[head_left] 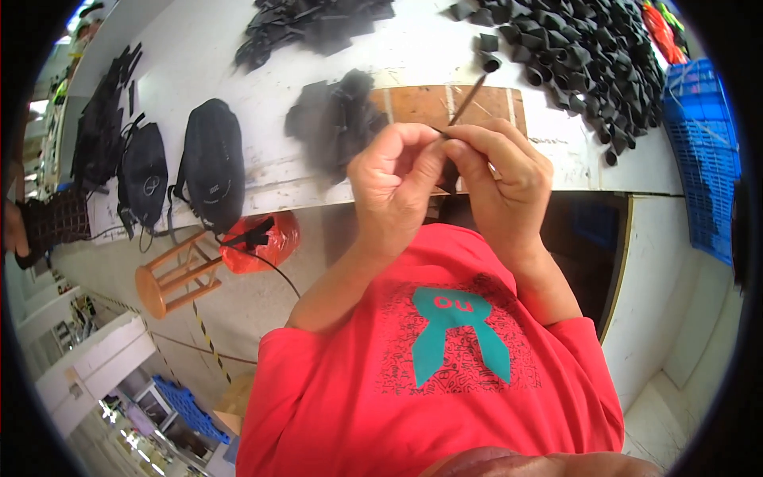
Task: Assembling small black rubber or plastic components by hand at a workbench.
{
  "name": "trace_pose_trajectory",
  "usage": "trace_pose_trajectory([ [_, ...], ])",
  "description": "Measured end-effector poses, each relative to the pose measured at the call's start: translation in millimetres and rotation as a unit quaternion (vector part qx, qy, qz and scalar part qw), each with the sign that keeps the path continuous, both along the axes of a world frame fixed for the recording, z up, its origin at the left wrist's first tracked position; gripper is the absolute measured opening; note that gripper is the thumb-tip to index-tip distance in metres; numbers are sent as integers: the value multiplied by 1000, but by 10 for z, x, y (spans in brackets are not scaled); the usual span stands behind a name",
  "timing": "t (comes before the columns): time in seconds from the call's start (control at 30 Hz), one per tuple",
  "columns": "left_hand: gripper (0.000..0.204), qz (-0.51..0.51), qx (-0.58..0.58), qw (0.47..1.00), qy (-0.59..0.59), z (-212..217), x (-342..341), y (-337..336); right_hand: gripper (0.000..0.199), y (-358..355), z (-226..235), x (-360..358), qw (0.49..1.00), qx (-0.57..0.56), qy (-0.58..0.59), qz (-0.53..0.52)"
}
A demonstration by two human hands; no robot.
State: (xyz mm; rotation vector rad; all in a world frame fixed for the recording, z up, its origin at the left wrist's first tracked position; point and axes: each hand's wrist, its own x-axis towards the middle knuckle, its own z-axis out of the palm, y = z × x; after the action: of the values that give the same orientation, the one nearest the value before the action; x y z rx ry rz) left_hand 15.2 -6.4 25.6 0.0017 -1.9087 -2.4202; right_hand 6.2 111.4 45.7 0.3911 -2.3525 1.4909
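My left hand (395,184) and my right hand (509,176) meet over the table's near edge. Thumbs and fingertips of both pinch a small black fabric piece (448,173), mostly hidden behind the fingers. Just beyond my fingertips, a thin dark stick (469,100) slants over a brown board (415,105). Left of the board lies a loose pile of flat black pieces (330,123), slightly blurred. A big heap of small folded black pieces (568,60) covers the far right of the table.
More black pieces (310,28) lie at the back. Two black bags (213,163) rest on the left. Below them are a red plastic bag (278,238) and a wooden stool (176,277). A blue crate (701,151) stands right. Another person's hand (14,229) shows far left.
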Motion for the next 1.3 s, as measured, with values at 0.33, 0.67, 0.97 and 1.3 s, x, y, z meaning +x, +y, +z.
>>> trace_pose_trajectory([
  [0.33, 10, 226, -286, 911, 191, -340, -68, 131, 11, -51, -398, -79, 972, 186, 135, -43],
  [0.67, 23, -124, 277, 941, -152, -118, -92, -120, 7, 237, -367, -143, 725, -524, -420, 153],
  [0.97, 13, 22, 74, 993, -94, -101, -108, 105, 21, 250, -205, -124, 855, -342, -366, 135],
  [1.3, 13, -228, 493, 817, -195, 37, -614, -40, 29, 398, -18, -705, 875, -293, -333, 195],
])
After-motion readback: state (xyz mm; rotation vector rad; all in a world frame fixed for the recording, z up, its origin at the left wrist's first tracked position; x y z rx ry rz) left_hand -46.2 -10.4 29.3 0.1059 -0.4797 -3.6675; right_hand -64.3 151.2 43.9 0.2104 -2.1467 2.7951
